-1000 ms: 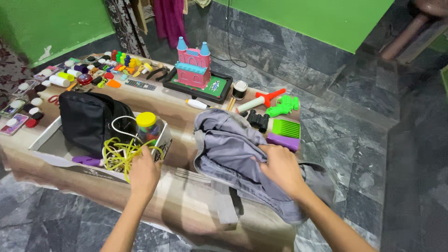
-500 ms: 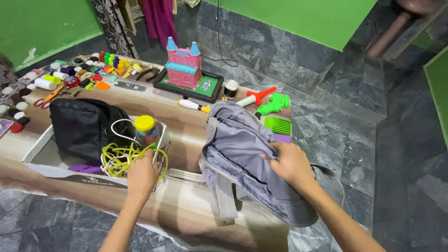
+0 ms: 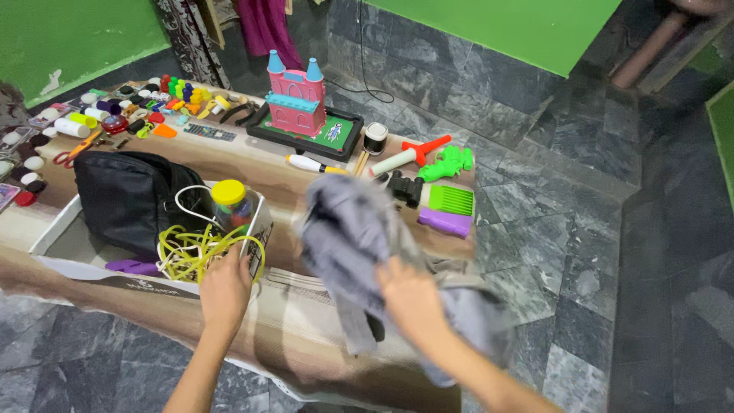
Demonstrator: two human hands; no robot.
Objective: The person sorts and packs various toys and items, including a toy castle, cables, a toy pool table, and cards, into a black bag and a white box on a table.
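Note:
My right hand [image 3: 411,302] grips a grey backpack [image 3: 359,241] that lies on the near right of the table, blurred by motion. My left hand [image 3: 225,291] rests on the front edge of a white cardboard box [image 3: 92,269], its fingers at a tangle of yellow cord [image 3: 200,252]. Inside the box stand a black bag [image 3: 130,199] and a jar with a yellow lid [image 3: 231,203]; a purple piece [image 3: 131,267] lies at its bottom. Whether the left fingers close on the cord is unclear.
Behind the backpack lie black binoculars [image 3: 405,188], a green comb-like toy [image 3: 451,200], a purple block [image 3: 445,222] and a green toy gun [image 3: 446,163]. A pink toy castle [image 3: 294,95] stands on a black tray. Several small items cover the table's far left. Grey stone floor surrounds the table.
My right hand has pulled the grey backpack left and toward me, uncovering the binoculars and purple block. The left hand has stayed at the box with the yellow cord.

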